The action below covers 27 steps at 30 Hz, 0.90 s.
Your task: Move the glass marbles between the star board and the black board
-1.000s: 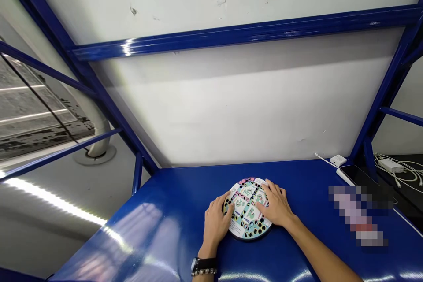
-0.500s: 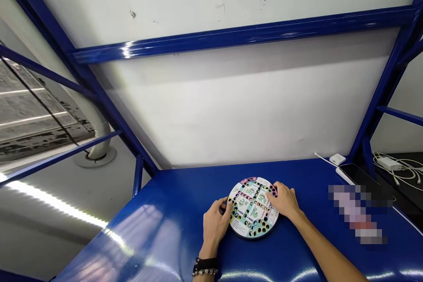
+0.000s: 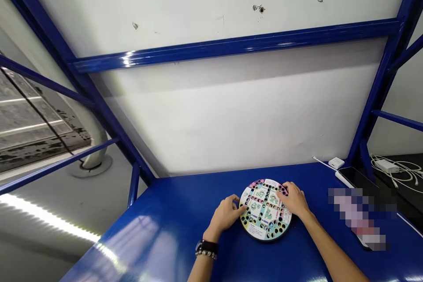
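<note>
A round game board (image 3: 265, 210), printed in pastel colours with dinosaur-like pictures and rows of round dark holes, lies on the blue table in the head view. My left hand (image 3: 226, 214) is at its left rim, the thumb resting on top and the other fingers curled by the edge. On the upper right side, my right hand (image 3: 295, 199) grips the rim with its thumb on the printed face and fingers around the outside. A dark watch and a beaded bracelet circle my left wrist.
The glossy blue tabletop (image 3: 194, 198) meets a white wall panel framed by blue metal bars (image 3: 231, 47). Toward the right lie a white charger (image 3: 336, 163), a dark phone-like slab (image 3: 357, 178) and a blurred-out item (image 3: 358, 220). White cables (image 3: 403, 172) sit beyond the frame.
The game board has shifted a little to the right along the table, with both hands moving along at its rim. The camera view has tilted slightly.
</note>
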Available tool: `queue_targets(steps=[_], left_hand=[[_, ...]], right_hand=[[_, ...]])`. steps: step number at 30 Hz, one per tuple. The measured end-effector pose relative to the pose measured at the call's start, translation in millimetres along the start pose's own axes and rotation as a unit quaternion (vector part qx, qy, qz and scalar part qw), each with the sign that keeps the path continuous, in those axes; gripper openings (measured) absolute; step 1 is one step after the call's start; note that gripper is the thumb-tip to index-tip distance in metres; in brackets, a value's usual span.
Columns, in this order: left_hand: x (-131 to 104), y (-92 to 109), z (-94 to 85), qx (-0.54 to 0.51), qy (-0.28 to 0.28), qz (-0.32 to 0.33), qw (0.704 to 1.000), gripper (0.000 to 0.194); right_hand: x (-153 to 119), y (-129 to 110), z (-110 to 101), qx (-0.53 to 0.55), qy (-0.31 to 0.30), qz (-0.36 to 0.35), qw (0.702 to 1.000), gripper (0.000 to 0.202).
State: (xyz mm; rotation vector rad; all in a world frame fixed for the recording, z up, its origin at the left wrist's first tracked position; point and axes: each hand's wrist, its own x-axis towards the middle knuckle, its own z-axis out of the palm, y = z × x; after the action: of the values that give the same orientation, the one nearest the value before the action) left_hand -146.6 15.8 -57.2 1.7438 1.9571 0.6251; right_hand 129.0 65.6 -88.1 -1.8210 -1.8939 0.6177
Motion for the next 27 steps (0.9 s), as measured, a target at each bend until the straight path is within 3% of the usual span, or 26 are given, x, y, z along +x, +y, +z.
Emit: queue_targets(steps=[3,7,13,18,21,25,27], left_hand=[[17.8,3.0,1.3,-0.001,-0.05,-0.008,0.999,0.03],[26.5,2.8,9.1,0.011,-0.004,-0.029,1.0,0.029],[13.8,-5.9,18.5,-0.02,0.033,-0.003,0.999,0.035],[8.4,-11.1,22.8,-0.113,0.067,0.032,0.991,0.045],[9.6,-11.8,24.8,-0.187,0.08,0.04,0.978,0.051],[9.1,-7.9,27.5,-0.286,0.056,0.04,0.956,0.055],[7.9,-4.9,27.8,-0.321,0.043,0.043,0.945,0.056]], right_hand=[[4.5,7.8,4.9,0.022,0.023,0.001,0.999,0.023],[7.1,14.1,13.0,0.041,0.055,-0.001,0.998,0.025],[5.5,16.0,14.6,0.069,0.078,-0.018,0.994,0.03],[8.8,17.7,12.6,0.14,0.113,-0.023,0.984,0.033],[10.4,17.0,8.5,0.207,0.094,-0.022,0.974,0.033],[11.7,17.3,-2.2,0.279,0.1,0.024,0.955,0.035],[10.6,15.1,-9.0,0.307,0.061,0.026,0.949,0.037]])
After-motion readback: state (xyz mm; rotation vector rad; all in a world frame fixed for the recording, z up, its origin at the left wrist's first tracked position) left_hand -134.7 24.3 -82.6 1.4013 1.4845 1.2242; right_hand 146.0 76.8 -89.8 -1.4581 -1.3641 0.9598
